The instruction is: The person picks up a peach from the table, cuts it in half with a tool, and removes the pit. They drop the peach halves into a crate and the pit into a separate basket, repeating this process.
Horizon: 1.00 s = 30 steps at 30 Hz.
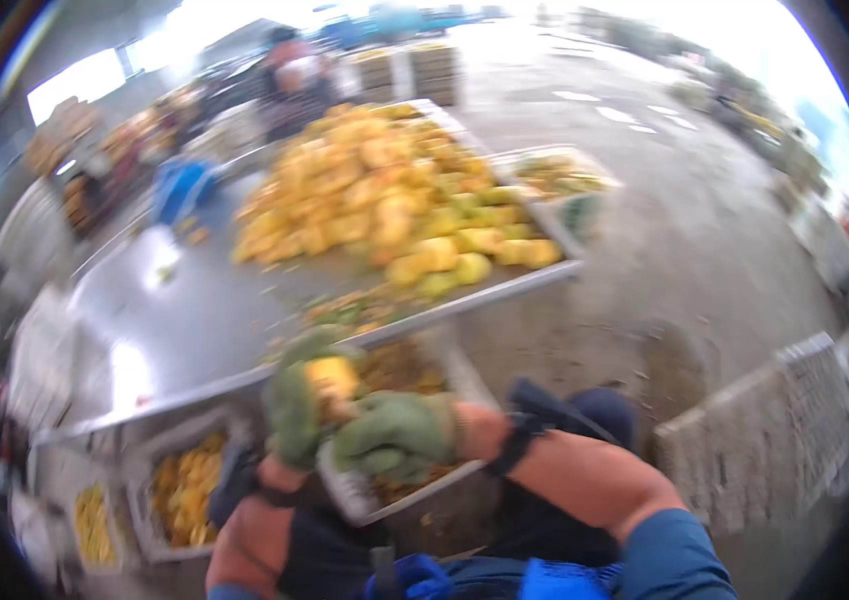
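My left hand (292, 415), in a green glove, is closed around a yellow fruit (333, 377) in front of me. Its exact kind is blurred. Close against the fruit's lower side is my right hand (395, 436), gloved in green too, with its fingers curled in; anything inside them is hidden. Both hands are above a white crate (467, 378) of yellowish-brown scraps (400, 366), just off the table's near edge. A large heap of yellow fruit (355, 190) covers the far right part of the metal table (215, 320).
Another crate (140, 520) of yellow pieces stands at lower left, beside a narrower container (95, 525). A white slatted crate (755, 440) is on the floor at right. A bin of scraps (555, 178) adjoins the table's right side. Across the table is a person (295, 85).
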Available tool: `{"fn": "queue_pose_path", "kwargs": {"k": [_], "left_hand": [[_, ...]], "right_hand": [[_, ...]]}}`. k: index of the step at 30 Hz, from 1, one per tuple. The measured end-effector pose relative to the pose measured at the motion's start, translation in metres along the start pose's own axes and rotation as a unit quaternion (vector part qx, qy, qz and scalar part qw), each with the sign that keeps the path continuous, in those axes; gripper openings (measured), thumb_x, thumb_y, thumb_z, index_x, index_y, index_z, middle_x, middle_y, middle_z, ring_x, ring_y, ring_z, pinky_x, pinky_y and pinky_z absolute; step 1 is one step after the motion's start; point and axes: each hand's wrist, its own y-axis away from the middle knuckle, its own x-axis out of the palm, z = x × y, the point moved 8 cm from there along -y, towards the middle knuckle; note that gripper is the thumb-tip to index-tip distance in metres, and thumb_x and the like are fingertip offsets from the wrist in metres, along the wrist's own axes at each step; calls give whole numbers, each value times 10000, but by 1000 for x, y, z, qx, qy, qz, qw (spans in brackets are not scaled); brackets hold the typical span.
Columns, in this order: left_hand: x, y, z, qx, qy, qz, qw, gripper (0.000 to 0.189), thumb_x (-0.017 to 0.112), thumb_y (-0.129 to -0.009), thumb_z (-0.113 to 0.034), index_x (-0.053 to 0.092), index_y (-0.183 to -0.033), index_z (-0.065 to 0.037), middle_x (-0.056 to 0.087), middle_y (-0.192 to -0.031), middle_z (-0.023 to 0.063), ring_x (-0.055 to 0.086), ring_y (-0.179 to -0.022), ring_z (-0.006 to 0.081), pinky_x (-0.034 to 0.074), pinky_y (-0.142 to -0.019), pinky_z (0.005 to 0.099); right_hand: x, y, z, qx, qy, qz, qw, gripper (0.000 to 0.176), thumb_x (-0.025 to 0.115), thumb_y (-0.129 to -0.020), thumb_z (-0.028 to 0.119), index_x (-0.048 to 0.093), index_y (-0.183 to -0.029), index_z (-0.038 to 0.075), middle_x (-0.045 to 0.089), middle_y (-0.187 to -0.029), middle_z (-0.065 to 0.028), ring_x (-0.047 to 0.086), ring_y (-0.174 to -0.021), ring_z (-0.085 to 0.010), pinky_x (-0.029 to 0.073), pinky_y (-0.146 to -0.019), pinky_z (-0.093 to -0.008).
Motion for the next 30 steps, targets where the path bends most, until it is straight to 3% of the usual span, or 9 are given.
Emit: {"fn": "queue_pose_path", "kwargs": {"k": [3, 5, 10, 12, 15, 18, 21, 27, 30], "left_hand": [[25, -10, -53, -37, 140, -3, 989, 489, 534, -1064, -444, 620, -1275, -11, 702, -1118, 176, 699, -986, 245, 604, -863, 368], [19, -14, -59, -53, 150, -1, 987, 484, 499, -1079, -438, 654, -1197, 6, 719, -1055, 174, 710, -946, 241, 599, -849, 370], [10, -19, -59, -55, 92, -10, 994, 496, 507, -1073, -452, 648, -1189, 8, 721, -1032, 148, 705, -928, 222, 589, -833, 355], [8, -17, -56, -78, 101, -15, 992, 504, 505, -1071, -466, 645, -1187, 4, 720, -1031, 143, 703, -928, 214, 586, -830, 351], [2, -17, -55, -19, 35, -34, 999, 521, 495, -1070, -491, 640, -1185, -3, 719, -1038, 139, 698, -934, 204, 583, -831, 349], [6, -16, -61, -6, 74, -53, 996, 378, 456, -1072, -271, 652, -1207, 23, 732, -1050, 143, 698, -980, 218, 566, -887, 368], [10, -15, -66, 35, 95, -67, 993, 421, 465, -1084, -336, 624, -1236, 23, 723, -1087, 163, 697, -995, 231, 569, -889, 369], [24, -14, -67, 2, 195, -23, 980, 482, 468, -1089, -405, 584, -1305, 9, 693, -1144, 169, 677, -1013, 218, 566, -891, 360], [26, -12, -48, -36, 246, -4, 969, 522, 469, -1079, -462, 565, -1330, -14, 670, -1169, 159, 672, -987, 208, 575, -858, 359]], "right_hand": [[0, -15, 20, -17, 160, -146, 976, 205, 690, -913, 218, 722, -953, 19, 549, -596, -1, 488, -428, -114, 390, -370, -291], [0, -28, 21, 11, 206, -140, 968, 218, 674, -927, 223, 698, -962, 9, 569, -628, -6, 519, -459, -113, 411, -387, -280], [-9, -40, 26, 43, 246, -144, 957, 251, 673, -926, 220, 693, -989, -22, 579, -641, -12, 546, -485, -117, 436, -406, -281], [-8, -44, 21, 34, 179, -111, 977, 233, 669, -920, 222, 709, -965, -3, 568, -626, -13, 512, -463, -119, 404, -386, -290], [-4, -48, 14, 37, 93, -71, 992, 215, 669, -932, 194, 708, -998, -6, 548, -628, 4, 487, -449, -104, 368, -377, -279], [3, -43, 14, 46, 13, -14, 999, 228, 641, -963, 177, 673, -1089, -10, 496, -610, 26, 452, -431, -87, 321, -365, -266], [9, -43, -1, 92, -100, 82, 987, 251, 589, -993, 234, 643, -1098, 13, 441, -579, 42, 394, -387, -80, 300, -329, -264], [9, -38, 1, 66, -126, 142, 980, 231, 573, -1021, 236, 629, -1064, 16, 410, -545, 58, 376, -363, -66, 277, -313, -242], [-4, -46, -2, 31, -51, 75, 995, 242, 567, -1029, 244, 629, -1054, 11, 411, -531, 61, 383, -354, -64, 285, -308, -240]]}}
